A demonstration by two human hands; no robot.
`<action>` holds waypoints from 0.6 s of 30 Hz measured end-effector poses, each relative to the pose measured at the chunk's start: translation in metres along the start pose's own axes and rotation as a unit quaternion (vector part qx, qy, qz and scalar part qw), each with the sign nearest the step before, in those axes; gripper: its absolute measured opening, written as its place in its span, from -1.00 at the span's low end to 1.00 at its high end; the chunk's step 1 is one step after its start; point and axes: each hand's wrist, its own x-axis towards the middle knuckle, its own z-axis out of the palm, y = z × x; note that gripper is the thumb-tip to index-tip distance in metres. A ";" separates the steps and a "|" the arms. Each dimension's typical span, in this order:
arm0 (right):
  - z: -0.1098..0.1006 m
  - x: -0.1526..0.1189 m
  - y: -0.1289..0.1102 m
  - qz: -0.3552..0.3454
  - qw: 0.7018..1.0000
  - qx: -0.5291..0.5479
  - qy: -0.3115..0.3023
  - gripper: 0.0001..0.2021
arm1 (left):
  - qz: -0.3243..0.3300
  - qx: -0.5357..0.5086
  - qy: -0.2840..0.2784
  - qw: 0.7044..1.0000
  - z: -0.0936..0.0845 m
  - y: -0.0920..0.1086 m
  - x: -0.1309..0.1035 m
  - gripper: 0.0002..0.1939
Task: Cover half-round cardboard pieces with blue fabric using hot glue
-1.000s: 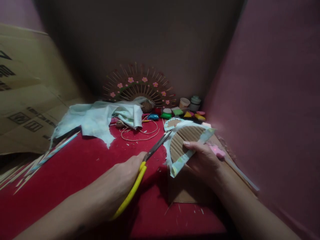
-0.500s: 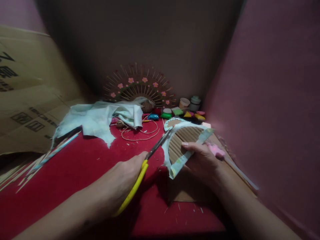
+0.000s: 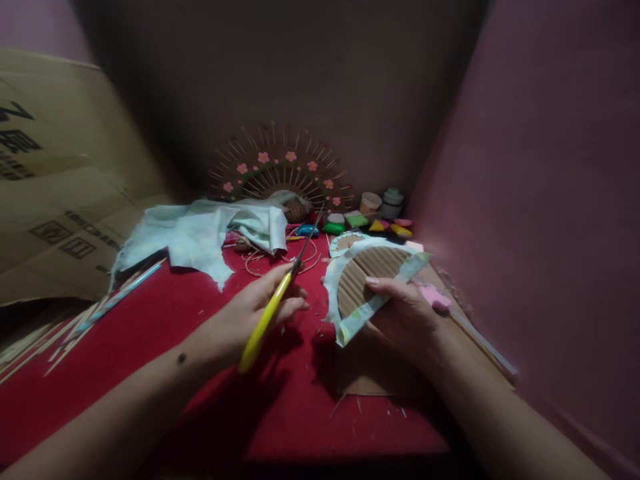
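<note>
My left hand [image 3: 265, 303] holds a pair of scissors with yellow handles [image 3: 265, 323]; their dark blades point up and away, apart from the cloth. In my right hand [image 3: 407, 317] is a half-round piece of corrugated cardboard [image 3: 370, 277], thumb on its face and the other fingers underneath. Pale blue-green fabric [image 3: 334, 287] borders the cardboard's curve, and a strip of it is folded over the straight edge. Just behind lies a smaller round cardboard piece [image 3: 347, 244] with a fabric rim.
Crumpled pale fabric [image 3: 185, 233], twine [image 3: 260, 267] and thin sticks [image 3: 65, 340] lie on the red tabletop [image 3: 210, 413]. A stick fan with pink flowers [image 3: 285, 163] stands behind, near colourful clay packets [image 3: 335, 227]. A large carton [image 3: 60, 187] is at left.
The scissors have moved away from the fabric edge, up and to the left, and turned more upright. My left fingers have loosened on the handles. The right hand has barely moved.
</note>
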 end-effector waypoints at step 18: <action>0.006 0.012 -0.036 -0.190 0.972 0.061 0.121 -0.80 | -0.034 -0.058 0.080 0.995 0.042 -0.007 0.005 -0.74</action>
